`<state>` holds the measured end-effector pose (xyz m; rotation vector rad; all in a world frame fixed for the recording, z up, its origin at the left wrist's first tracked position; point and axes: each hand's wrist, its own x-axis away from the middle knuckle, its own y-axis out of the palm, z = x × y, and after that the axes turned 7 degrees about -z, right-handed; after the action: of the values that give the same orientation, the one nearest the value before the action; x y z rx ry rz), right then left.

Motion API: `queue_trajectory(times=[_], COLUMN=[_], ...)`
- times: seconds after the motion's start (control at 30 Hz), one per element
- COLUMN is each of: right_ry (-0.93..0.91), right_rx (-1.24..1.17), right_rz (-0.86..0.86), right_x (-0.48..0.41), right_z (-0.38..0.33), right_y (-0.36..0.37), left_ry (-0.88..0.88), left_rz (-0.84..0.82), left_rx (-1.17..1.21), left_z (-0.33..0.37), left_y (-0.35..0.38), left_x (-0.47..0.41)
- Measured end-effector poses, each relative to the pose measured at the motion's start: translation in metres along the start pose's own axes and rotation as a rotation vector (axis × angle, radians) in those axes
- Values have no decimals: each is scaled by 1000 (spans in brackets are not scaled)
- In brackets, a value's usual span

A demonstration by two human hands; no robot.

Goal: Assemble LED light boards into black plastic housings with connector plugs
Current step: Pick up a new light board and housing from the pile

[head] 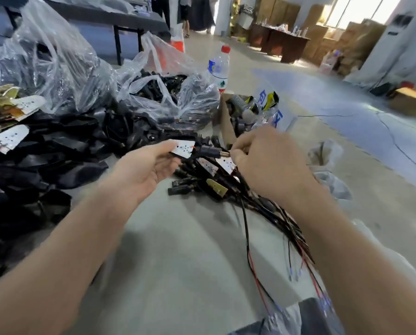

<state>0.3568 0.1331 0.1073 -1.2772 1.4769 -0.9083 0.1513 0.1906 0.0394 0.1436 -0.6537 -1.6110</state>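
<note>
Left hand (151,165): palm up, thumb on top and fingers curled under, pinching one LED board (183,147) by its near edge. White face up, dotted with emitters. Dark plastic shows under the board's left edge; cannot tell whether that is a housing.

Right hand (267,160): fingers (237,154) bunched tight, pinching the metal tip of the connector plug (208,151), which sits between the two hands, butted against the board's far edge.

Orientation: board and plug make one line, long axis running from left fingers to right fingers and dipping slightly toward the right. Metal tip points into the right-hand pinch; the board end points back into the left palm.

Just below the fingers: a heap of wired boards (216,165) with black plugs, their red and black wires (248,238) trailing toward the person.

Beyond the left hand, outward: a large pile of black housings (57,146), with loose boards (11,139) lying on it. Behind that, clear plastic bags (163,93) holding more black parts. Beyond the right fingers: a cardboard box (226,117) and a water bottle (220,66).

Progress, as a judgement: one unit in hand, at the plug stage. No board is plainly seated in a housing anywhere. The stock of housings and boards is large, so most of the job looks left.
</note>
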Motion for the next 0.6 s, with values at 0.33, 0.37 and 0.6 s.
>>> queue_trajectory(times=[0.33, 0.37, 0.6], right_ry=[211, 213, -97], right_rx=[-155, -156, -92], right_rz=[-31, -36, 343], right_x=[23, 24, 35], right_z=[88, 86, 28], right_y=[61, 66, 88], left_ry=[-40, -2, 240], left_rz=[-316, -314, -123], left_rx=[-203, -258, -790], left_z=[-13, -14, -23], left_y=[32, 29, 14], left_x=[-27, -27, -17])
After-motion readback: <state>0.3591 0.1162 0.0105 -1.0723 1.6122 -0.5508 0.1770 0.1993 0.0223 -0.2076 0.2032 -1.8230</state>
